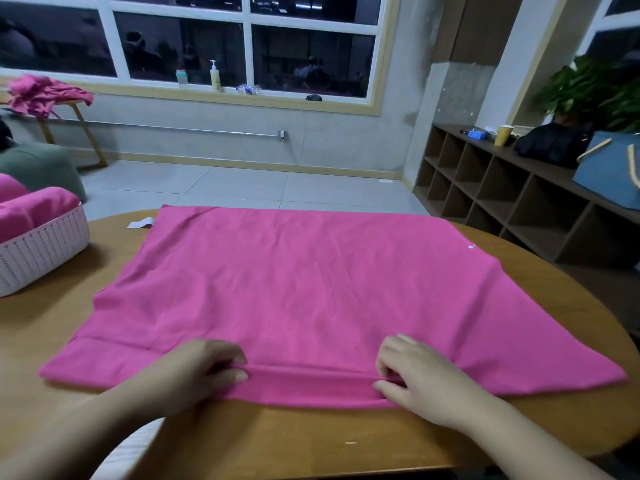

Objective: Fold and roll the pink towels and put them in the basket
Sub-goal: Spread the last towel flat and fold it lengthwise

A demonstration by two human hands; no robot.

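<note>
A large pink towel [304,292] lies spread flat across the round wooden table [311,441]. Its near edge is turned over into a narrow fold. My left hand [204,368] pinches that fold at its left end, thumb and fingers curled on the cloth. My right hand [412,375] pinches the same fold further right. At the table's left edge stands a white woven basket [45,254] holding rolled pink towels [41,206].
A pile of unfolded pink towels [45,93] lies on a small wooden stand at the far left by the window. A white label [140,223] sits at the towel's far left corner. Cubby shelves [502,199] with bags run along the right wall.
</note>
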